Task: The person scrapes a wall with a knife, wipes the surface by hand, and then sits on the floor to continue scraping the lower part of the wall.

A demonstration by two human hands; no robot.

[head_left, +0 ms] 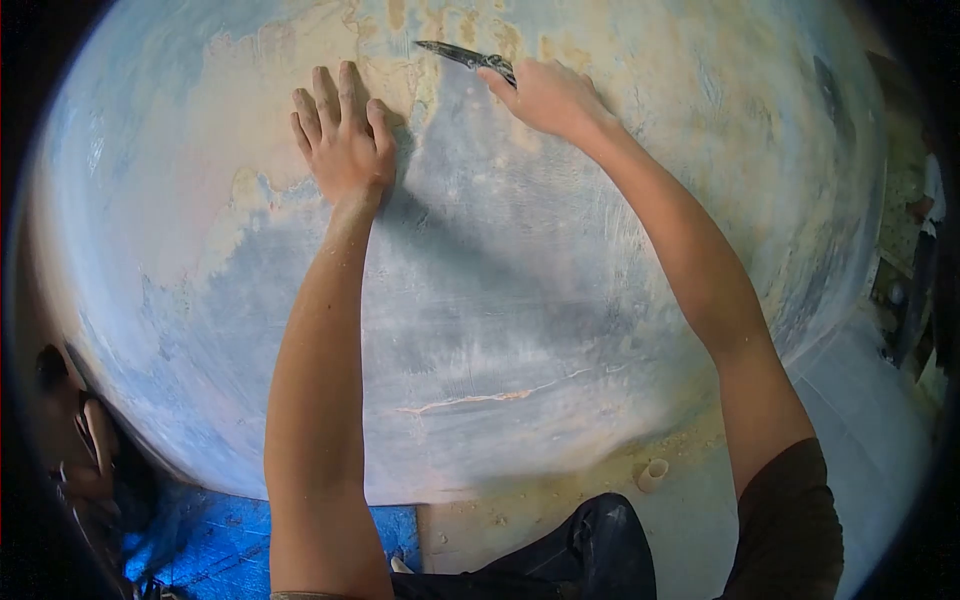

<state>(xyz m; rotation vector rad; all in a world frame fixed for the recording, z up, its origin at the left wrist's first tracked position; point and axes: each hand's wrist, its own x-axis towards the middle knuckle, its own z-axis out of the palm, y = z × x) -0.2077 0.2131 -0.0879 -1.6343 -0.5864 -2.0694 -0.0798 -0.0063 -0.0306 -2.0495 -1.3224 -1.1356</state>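
Against a large curved wall point(520, 300) of worn blue-grey paint, seen from the head camera, both of the person's bare arms reach up and forward. The left hand point(342, 135) lies flat on the surface with its fingers spread and straight, holding nothing; its palm presses where the blue-grey coat meets a broad bare patch point(270, 90) of cream and tan. The right hand point(548, 97) is closed around the handle of a scraper point(462, 57), a thin dark blade that juts out to the left of the knuckles and rests its tip on the surface, high up near the top edge of the view. The blade sits just right of the left hand's fingertips, the two hands near each other but apart, with a tongue of grey paint between them.

Lower on the surface a thin pale crack point(490, 398) runs roughly level. Beneath the curve, pale dust and flakes lie on the floor point(700, 520), and a small pale cup-like ring point(652, 474) stands among them. A blue sheet point(240, 545) covers the floor at lower left. The person's dark trousers point(600, 550) show at the bottom, and a dark short sleeve point(790, 520) covers the right upper arm. At the far right edge, another person point(930, 230) stands partly in view, too blurred to tell more.
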